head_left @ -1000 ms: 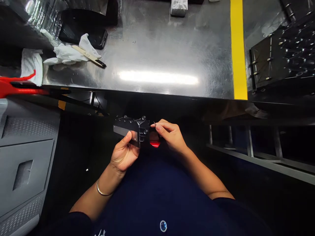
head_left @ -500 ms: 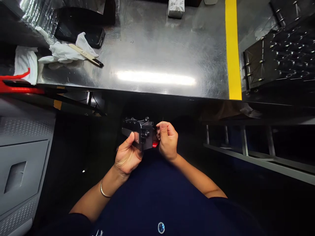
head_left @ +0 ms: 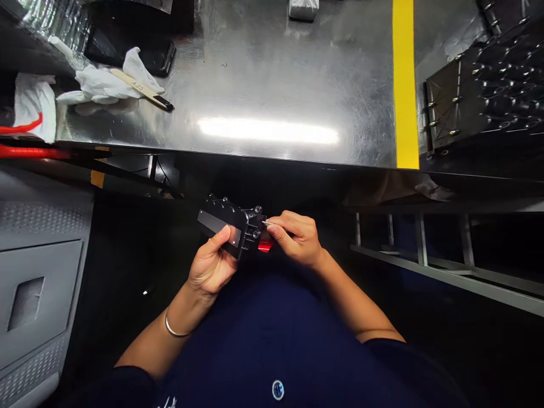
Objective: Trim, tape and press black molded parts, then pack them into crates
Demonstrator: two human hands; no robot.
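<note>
My left hand (head_left: 213, 263) is wrapped round a black moulded plastic housing (head_left: 223, 218), its thumb pressed on a smooth flat strip along the side. Round bosses stand out at the housing's right end. My right hand (head_left: 297, 238) pinches a thin pointed metal tool (head_left: 266, 223) between thumb and forefinger. The tip is at the housing's right end; whether it touches cannot be seen. A red piece (head_left: 265, 246) shows just below my right fingertips, and what it belongs to is hidden.
Beyond my hands lies the metal bench (head_left: 263, 85), with a yellow tape stripe (head_left: 404, 85). White gloves (head_left: 97, 82) and a marked tan stick (head_left: 138, 88) lie on the left. Black moulded parts (head_left: 501, 90) stand on the right. A grey panelled unit (head_left: 42, 277) is at lower left.
The tool has swung from pointing up to pointing left at the housing's end. My left hand has shifted slightly left and turned the housing so more of its side shows.
</note>
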